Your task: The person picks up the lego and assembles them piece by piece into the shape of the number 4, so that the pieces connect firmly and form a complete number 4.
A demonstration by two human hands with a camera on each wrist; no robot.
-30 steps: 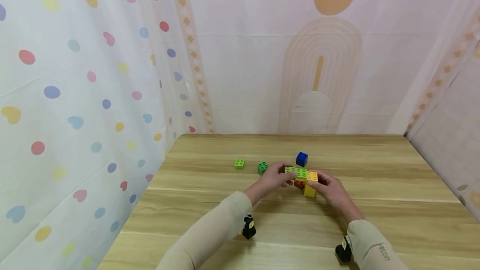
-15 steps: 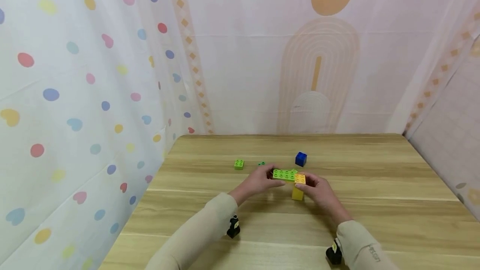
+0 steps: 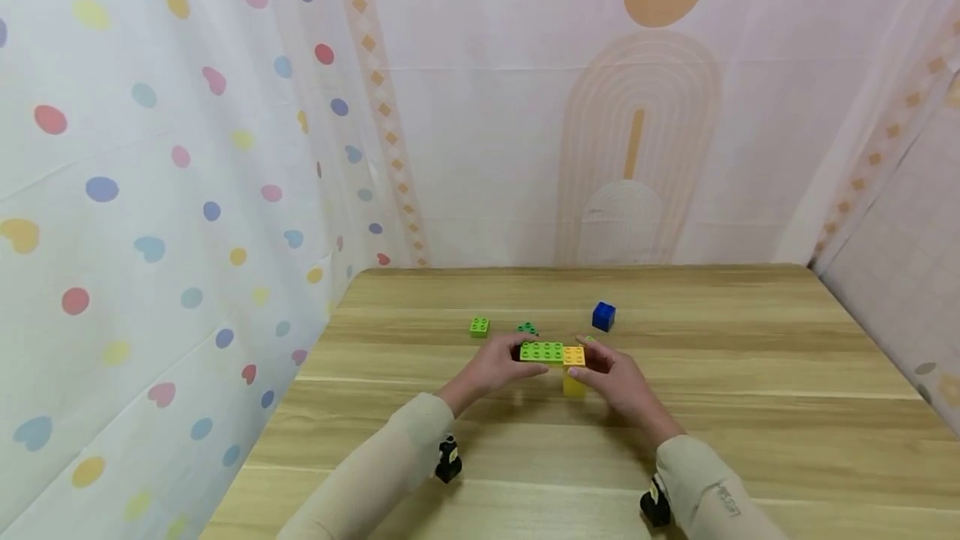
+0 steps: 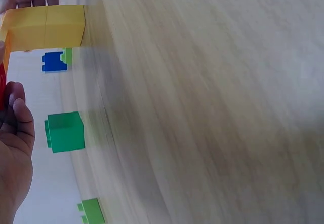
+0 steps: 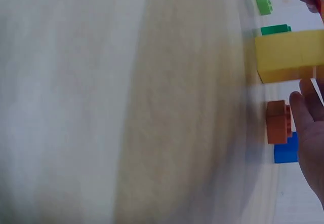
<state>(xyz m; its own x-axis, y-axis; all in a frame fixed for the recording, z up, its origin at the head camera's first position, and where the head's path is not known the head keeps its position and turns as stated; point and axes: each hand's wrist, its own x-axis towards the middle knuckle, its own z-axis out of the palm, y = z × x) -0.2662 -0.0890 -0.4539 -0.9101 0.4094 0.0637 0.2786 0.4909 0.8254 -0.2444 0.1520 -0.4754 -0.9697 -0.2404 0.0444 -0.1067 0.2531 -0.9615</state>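
Observation:
Both hands hold one joined build of toy building bricks. My left hand grips its left end, a long light green brick, with thumb in front and fingers behind. A red brick shows at those fingers in the left wrist view. My right hand pinches the right end, where an orange-yellow brick tops an upright yellow stack. The stack's lower end is close over the table. Beyond the right hand lie an orange brick and a blue brick; the orange one is hidden in the head view.
Behind the left hand a dark green brick stands partly covered, with a small light green brick to its left. Another bit of light green brick peeks out by the right fingers. Patterned curtains edge the wooden table.
Both hands have moved left together with the brick build. The left hand has shifted to the long brick's far left end, baring more studs, and now covers part of the dark green brick.

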